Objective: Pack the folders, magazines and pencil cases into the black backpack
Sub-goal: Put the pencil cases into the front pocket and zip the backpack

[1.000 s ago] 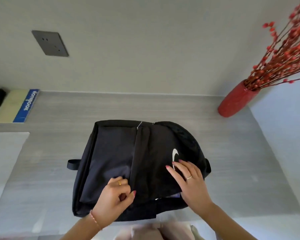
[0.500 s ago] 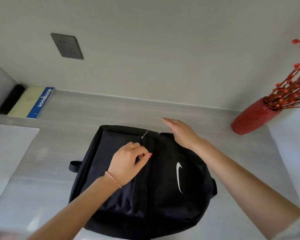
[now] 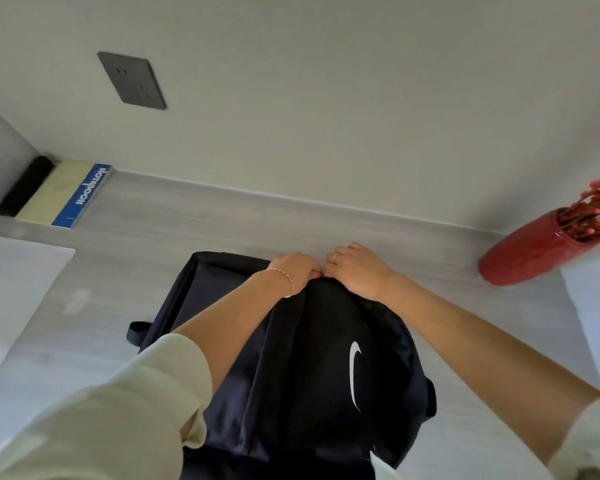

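backpack (image 3: 309,358) lies flat mid-table. left hand (image 3: 293,268) and right hand (image 3: 357,268) are both pinched closed at its far top edge, apparently on zipper pulls. risk: fabric snagging if pulled unevenly.

**Open desk on both flanks, far edge crowded**

The black backpack (image 3: 319,358) lies flat across the middle of the grey desk (image 3: 222,230), and both forearms stretch over it. The left hand (image 3: 293,270) and right hand (image 3: 355,268) sit curled together at its far edge, fingertips touching, closing off that spot. Between that edge and the wall runs a bare strip of desk. Bare desk also flanks the backpack on the left and on the right. The red vase (image 3: 530,252) with berry twigs blocks the far right corner. A notebook (image 3: 65,194) and a black case (image 3: 25,190) fill the far left corner. A strap loop (image 3: 137,332) juts from the backpack's left side.
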